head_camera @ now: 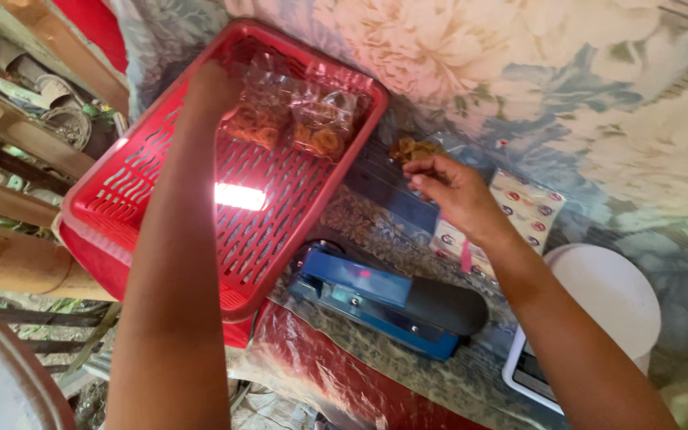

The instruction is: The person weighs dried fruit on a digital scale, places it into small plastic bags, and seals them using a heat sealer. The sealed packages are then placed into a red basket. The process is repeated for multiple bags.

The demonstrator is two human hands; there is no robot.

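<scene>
A person's left hand reached into a red slatted plastic basket on a floral-patterned cloth, its fingers curled against a clear packet of orange fried rings at the basket's far end; whether it gripped the packet could not be told from this angle. A second packet of rings lay touching the first, on the side toward the basket's right rim. Just outside that rim, the right hand pinched a few loose orange rings between thumb and fingertips, apparently above an open clear bag. Near the basket's near right corner sat a blue heat sealer with a black handle. Beyond the sealer, farther from the basket, stood a white round lid and a sheet of printed labels.
</scene>
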